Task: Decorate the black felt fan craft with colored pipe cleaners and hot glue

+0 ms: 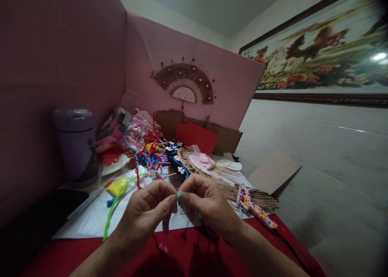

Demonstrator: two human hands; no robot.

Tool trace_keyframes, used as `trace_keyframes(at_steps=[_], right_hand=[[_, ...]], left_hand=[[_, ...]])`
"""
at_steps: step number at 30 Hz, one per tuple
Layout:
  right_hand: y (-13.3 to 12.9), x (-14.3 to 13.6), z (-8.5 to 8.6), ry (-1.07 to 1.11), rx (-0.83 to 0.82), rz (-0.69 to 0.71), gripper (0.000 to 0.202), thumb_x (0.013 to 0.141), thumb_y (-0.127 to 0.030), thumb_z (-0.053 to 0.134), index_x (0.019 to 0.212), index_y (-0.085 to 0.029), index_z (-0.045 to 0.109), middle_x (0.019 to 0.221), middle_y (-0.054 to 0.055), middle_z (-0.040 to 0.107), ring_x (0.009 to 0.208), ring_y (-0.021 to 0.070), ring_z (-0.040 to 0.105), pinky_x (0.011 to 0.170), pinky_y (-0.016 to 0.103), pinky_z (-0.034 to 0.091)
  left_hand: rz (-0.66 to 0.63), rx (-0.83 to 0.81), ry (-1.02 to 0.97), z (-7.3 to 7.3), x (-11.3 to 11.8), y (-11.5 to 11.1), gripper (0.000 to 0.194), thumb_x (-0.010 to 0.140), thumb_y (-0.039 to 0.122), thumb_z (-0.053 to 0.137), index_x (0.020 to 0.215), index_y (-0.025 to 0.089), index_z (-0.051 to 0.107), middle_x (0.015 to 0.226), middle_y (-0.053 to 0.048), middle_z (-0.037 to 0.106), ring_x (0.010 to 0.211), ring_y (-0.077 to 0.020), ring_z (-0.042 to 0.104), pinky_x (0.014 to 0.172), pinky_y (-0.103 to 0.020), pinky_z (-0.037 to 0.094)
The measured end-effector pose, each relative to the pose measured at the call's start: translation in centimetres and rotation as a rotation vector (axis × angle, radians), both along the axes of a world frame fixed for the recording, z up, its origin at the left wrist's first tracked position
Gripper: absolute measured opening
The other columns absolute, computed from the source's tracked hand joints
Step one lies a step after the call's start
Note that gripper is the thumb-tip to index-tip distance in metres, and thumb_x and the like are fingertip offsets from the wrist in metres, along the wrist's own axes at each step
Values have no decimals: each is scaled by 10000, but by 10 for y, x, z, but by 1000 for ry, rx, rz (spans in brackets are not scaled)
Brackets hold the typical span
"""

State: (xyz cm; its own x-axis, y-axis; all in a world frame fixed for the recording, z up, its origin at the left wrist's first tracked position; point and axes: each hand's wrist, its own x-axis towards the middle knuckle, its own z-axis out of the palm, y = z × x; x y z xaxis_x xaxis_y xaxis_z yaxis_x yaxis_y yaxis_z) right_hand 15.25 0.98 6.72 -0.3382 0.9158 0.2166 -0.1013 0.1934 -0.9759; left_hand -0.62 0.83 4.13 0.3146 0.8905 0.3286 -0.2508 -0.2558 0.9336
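My left hand and my right hand meet above the front of the white sheet. Thumb and forefinger of each are pinched on a small pale green piece, too small to name, with a speck of red beside it. Just beyond my fingers lies a fan of thin sticks with a black band bearing white flowers and blue lines. Pink cloth covers its middle. A bright green pipe cleaner curves to the left of my left hand.
A flower-patterned glue gun with a cable lies at right beside corrugated cardboard. Pipe cleaners, bagged yellow material and a lidded purple bin stand left. A finished-looking fan hangs on the pink back panel.
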Motion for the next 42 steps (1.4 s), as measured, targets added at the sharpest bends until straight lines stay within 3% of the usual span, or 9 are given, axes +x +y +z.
trace_keyframes(at_steps=[5, 10, 16, 20, 23, 25, 32, 35, 42], right_hand=[[0, 3, 1, -57, 16, -20, 269, 729, -381, 715, 750, -154, 574, 532, -65, 522, 411, 38, 422, 375, 153, 332], [-2, 25, 1, -84, 119, -216, 301, 770, -439, 662, 883, -169, 591, 655, -16, 585, 486, 67, 481, 409, 176, 357], [-11, 93, -4, -319, 323, -627, 273, 817, -438, 603, 809, -165, 600, 630, -13, 541, 501, 97, 441, 450, 216, 347], [-20, 150, -10, -774, 321, -820, 265, 863, -412, 506, 791, -180, 611, 691, 29, 619, 632, 171, 561, 575, 263, 408], [-27, 183, -19, -1150, 217, -845, 239, 861, -339, 455, 783, -199, 632, 790, 56, 673, 736, 221, 610, 655, 306, 418], [-31, 195, -27, -1248, 153, -813, 240, 862, -317, 429, 830, -201, 636, 876, 70, 682, 801, 233, 620, 693, 316, 425], [-24, 195, -56, -1523, 160, -770, 282, 853, -326, 469, 1039, -153, 591, 1090, 132, 609, 1043, 267, 554, 860, 337, 397], [-14, 196, -62, -1565, 116, -774, 333, 810, -326, 530, 1057, -107, 576, 1075, 166, 608, 1040, 301, 552, 849, 360, 396], [-6, 207, -67, -1544, 107, -796, 400, 772, -353, 587, 1068, -84, 578, 1069, 169, 596, 1028, 285, 552, 845, 335, 395]], left_hand=[[-13, 4, 13, 0, 2, 0, 232, 787, 362, 642, 724, 149, 575, 614, 24, 523, 425, -80, 517, 374, -191, 459], [63, 21, -30, -7, 1, 6, 214, 814, 357, 609, 754, 158, 562, 629, 37, 517, 389, -75, 518, 348, -193, 451], [195, 101, 15, -6, 3, 6, 158, 797, 323, 632, 780, 175, 578, 626, 42, 521, 424, -75, 512, 378, -191, 469], [277, 149, 39, -7, 4, 6, 134, 807, 313, 618, 791, 187, 575, 595, 42, 539, 433, -83, 514, 390, -188, 460], [318, 178, 90, -8, 3, 8, 138, 807, 320, 616, 799, 190, 571, 578, 38, 552, 440, -95, 523, 410, -199, 458], [337, 188, 120, -9, 2, 9, 144, 812, 329, 609, 796, 192, 566, 560, 40, 555, 436, -99, 525, 423, -207, 455], [347, 145, 105, -4, 5, 12, 181, 779, 353, 633, 797, 188, 562, 540, 48, 573, 401, -111, 523, 402, -229, 447], [375, 165, 87, 6, 6, 10, 174, 761, 345, 651, 779, 192, 571, 531, 48, 580, 405, -106, 520, 404, -219, 443], [359, 246, 25, 36, 12, 6, 83, 782, 273, 627, 768, 201, 589, 513, 54, 574, 397, -88, 508, 385, -189, 437]])
